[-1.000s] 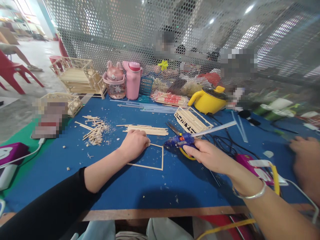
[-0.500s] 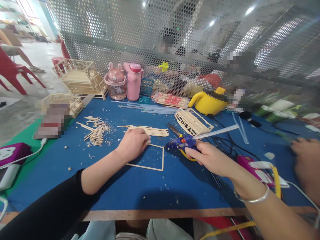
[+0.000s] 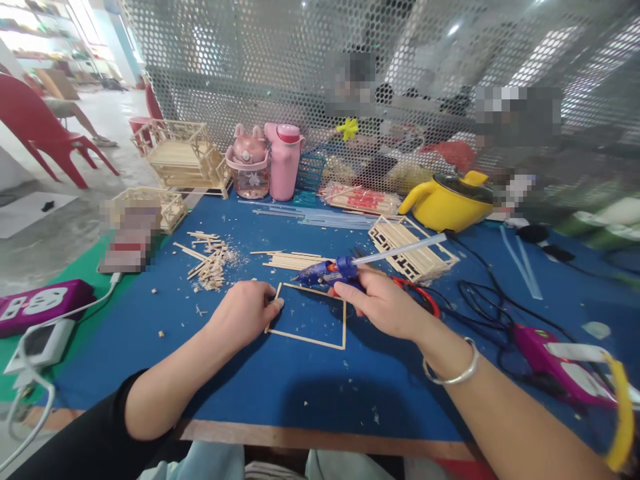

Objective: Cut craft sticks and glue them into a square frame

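A square frame of thin wooden sticks [image 3: 320,341] lies flat on the blue table top [image 3: 310,387]. My left hand [image 3: 243,315] rests curled on the table with its fingertips pressed on the frame's left side. My right hand [image 3: 383,303] grips a blue glue gun [image 3: 327,271] with a clear glue stick jutting from its back. The gun's nozzle points left and down at the frame's far edge, near its top left corner.
Loose sticks [image 3: 293,260] and stick scraps [image 3: 207,263] lie behind the frame. A stick lattice [image 3: 413,250], yellow pot [image 3: 450,200], pink bottles [image 3: 285,160] and stick models [image 3: 183,153] stand further back. Cables [image 3: 490,300] and a pink power strip [image 3: 550,353] lie at right.
My right hand has carried the glue gun left, from beside the frame's right side to over its far edge. My left hand stays on the frame. The camera has shifted right.
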`<action>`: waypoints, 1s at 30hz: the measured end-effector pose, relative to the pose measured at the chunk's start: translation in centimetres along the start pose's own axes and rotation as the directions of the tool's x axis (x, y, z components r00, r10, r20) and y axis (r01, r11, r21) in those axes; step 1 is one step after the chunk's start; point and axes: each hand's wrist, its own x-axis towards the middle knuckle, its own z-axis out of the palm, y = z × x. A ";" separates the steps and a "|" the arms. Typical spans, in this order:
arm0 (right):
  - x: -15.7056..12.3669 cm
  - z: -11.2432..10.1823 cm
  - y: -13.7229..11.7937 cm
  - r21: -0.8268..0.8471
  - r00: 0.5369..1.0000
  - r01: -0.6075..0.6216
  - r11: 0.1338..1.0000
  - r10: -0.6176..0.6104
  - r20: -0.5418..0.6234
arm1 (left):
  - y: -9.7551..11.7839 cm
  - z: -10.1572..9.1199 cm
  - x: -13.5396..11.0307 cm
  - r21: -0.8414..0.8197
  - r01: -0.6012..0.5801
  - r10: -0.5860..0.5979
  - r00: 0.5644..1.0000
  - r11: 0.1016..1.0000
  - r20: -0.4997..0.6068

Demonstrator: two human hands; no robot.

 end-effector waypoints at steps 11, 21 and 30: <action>1.7 0.9 0.4 -0.048 0.999 0.031 0.998 -0.030 0.028 | 0.2 0.2 0.3 0.002 -0.005 0.005 0.999 1.000 0.038; 2.0 1.0 0.0 -0.032 0.998 0.044 0.998 -0.043 0.045 | 0.1 0.3 0.4 -0.016 0.022 -0.022 0.999 1.000 0.032; 2.2 1.3 0.1 -0.075 0.998 0.055 0.996 -0.052 0.037 | 0.0 0.4 0.4 -0.018 0.035 -0.034 0.999 0.999 0.037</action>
